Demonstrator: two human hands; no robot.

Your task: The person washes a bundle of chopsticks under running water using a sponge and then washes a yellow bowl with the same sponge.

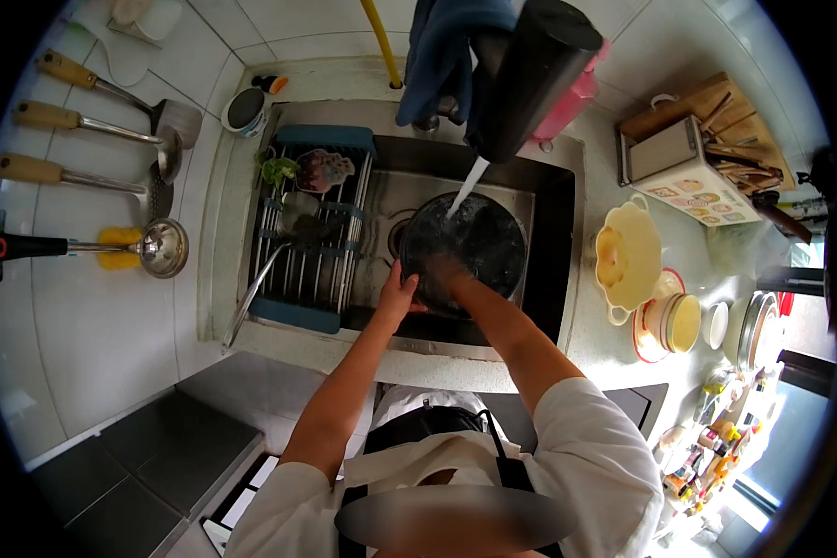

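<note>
A dark round pan (493,228) sits in the steel sink (547,279), with water inside it. From the black faucet (530,88) a stream of water (467,189) runs down into it. My left hand (400,294) grips the pan's near-left rim, thumb up along the edge. Inside the pan, toward its near side, my right hand (450,274) is smeared by motion and partly sunk in the dark interior. Its fingers are hidden, and I cannot see whether it holds anything.
A drying rack (293,314) spans the sink's left side, carrying a metal-handled utensil (256,296). A blue cloth (437,60) and pink bottle (567,107) stand behind. On the right counter are a yellow scalloped bowl (629,251) and utensil holder (693,177). Ladles (165,249) hang left.
</note>
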